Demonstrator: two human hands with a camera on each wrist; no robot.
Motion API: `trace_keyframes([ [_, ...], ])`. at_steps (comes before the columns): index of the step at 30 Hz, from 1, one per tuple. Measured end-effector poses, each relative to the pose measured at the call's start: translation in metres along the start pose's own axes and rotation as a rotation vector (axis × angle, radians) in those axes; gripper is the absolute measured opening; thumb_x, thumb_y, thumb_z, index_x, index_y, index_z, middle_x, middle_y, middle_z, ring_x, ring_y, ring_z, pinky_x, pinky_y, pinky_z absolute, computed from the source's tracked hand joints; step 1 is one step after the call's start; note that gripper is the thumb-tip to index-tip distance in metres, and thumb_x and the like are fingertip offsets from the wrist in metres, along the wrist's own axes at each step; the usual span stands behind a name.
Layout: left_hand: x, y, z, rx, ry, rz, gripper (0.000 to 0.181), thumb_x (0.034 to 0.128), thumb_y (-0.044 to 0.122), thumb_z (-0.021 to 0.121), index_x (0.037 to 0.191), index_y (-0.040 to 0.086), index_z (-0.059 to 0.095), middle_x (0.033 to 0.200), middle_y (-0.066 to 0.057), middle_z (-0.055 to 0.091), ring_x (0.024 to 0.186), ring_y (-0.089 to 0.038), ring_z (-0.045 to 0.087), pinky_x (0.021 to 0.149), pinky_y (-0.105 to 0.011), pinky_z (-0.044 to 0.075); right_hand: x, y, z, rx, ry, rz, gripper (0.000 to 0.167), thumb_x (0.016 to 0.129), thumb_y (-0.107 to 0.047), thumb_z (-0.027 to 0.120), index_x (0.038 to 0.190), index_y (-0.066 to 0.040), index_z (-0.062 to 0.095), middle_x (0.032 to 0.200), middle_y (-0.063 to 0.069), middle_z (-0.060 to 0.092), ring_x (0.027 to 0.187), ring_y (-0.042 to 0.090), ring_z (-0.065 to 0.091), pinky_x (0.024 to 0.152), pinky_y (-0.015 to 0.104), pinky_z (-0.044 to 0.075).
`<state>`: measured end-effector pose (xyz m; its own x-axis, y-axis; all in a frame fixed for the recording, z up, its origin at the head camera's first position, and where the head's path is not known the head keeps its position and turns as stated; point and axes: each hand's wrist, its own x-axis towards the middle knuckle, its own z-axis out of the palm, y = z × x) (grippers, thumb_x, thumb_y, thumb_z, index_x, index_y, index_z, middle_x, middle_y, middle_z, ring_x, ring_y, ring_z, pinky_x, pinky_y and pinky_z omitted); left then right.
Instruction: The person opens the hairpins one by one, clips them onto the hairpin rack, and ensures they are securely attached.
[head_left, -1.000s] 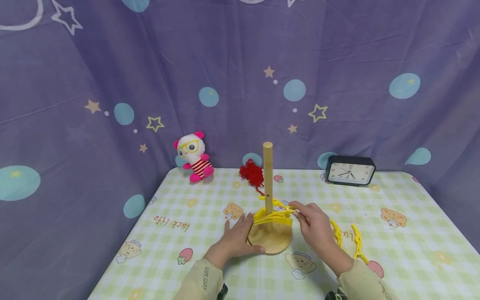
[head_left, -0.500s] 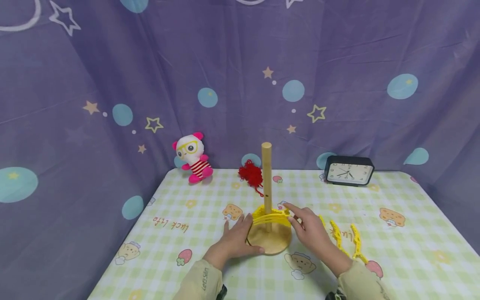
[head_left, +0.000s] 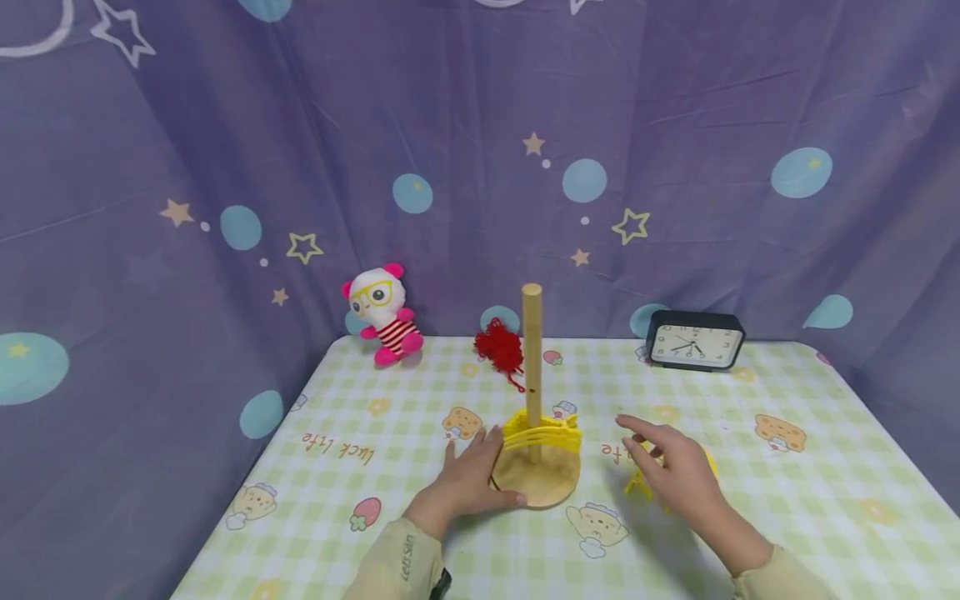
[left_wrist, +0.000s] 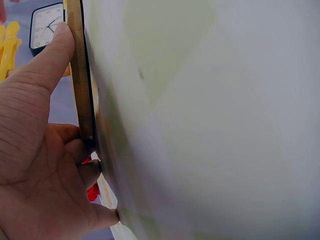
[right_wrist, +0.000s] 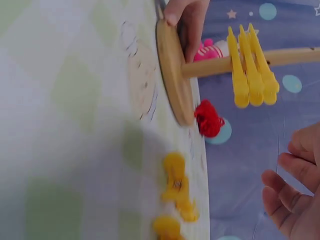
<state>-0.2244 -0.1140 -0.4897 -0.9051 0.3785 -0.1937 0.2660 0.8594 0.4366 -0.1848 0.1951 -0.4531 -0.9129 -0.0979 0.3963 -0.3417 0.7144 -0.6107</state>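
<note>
A wooden stand (head_left: 532,354) with a round base stands upright mid-table. My left hand (head_left: 467,482) grips the left side of its base, the thumb at the front rim. In the right wrist view, three yellow banana-style hair clips (right_wrist: 252,75) sit side by side around the lower post. Over to the right, my right hand (head_left: 678,473) hovers with loosely bent fingers and holds nothing. Below it, more yellow clips (head_left: 638,485) lie on the tablecloth, mostly hidden by the hand in the head view. The right wrist view shows two of them, blurred.
Behind the post lies a tangle of red cord (head_left: 499,346). A panda plush (head_left: 382,312) leans at the back left, and a black alarm clock (head_left: 696,342) stands at the back right. A checked cloth (head_left: 300,533) covers the table; a purple curtain hangs behind.
My right hand has let go of a yellow clip, which now sits with the others on the post. It has then moved right, over the clips on the table. My left hand stays put.
</note>
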Motion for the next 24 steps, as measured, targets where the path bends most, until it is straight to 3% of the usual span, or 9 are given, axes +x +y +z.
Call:
trace_keyframes([
  [10,0.000,0.001,0.000,-0.002,0.001,0.002,0.111,0.0744,0.069,0.070,0.156,0.011,0.021,0.161,-0.006,0.021,0.148,-0.027,0.015,0.114,-0.061,-0.001,-0.021,0.028,-0.027,-0.076,-0.067,0.171,0.034,0.092,-0.018,0.068,0.126,-0.015,0.067,0.101,0.005,0.072,0.077,0.014,0.063,0.063,0.030,0.051],
  [16,-0.002,0.002,-0.001,-0.005,0.011,0.019,0.111,0.0750,0.067,0.071,0.156,0.009,0.021,0.160,-0.008,0.023,0.148,-0.028,0.016,0.114,-0.063,0.001,-0.029,0.043,-0.040,-0.152,-0.096,0.239,0.032,0.090,-0.022,0.071,0.119,-0.010,0.069,0.101,0.012,0.071,0.072,0.015,0.063,0.059,0.034,0.051],
  [20,-0.001,0.001,-0.001,0.000,0.007,0.012,0.111,0.0751,0.067,0.070,0.156,0.010,0.021,0.161,-0.006,0.022,0.148,-0.027,0.015,0.114,-0.062,0.001,-0.033,0.051,-0.046,-0.153,-0.162,0.346,0.038,0.090,-0.029,0.070,0.121,-0.007,0.066,0.106,0.018,0.068,0.066,0.012,0.062,0.054,0.033,0.049],
  [24,0.000,0.000,-0.001,-0.001,0.006,0.011,0.111,0.0752,0.068,0.070,0.156,0.010,0.021,0.161,-0.006,0.021,0.148,-0.027,0.014,0.114,-0.062,0.000,-0.036,0.060,-0.050,-0.174,-0.211,0.400,0.044,0.089,-0.035,0.070,0.122,-0.006,0.065,0.110,0.020,0.066,0.078,0.021,0.066,0.060,0.040,0.052],
])
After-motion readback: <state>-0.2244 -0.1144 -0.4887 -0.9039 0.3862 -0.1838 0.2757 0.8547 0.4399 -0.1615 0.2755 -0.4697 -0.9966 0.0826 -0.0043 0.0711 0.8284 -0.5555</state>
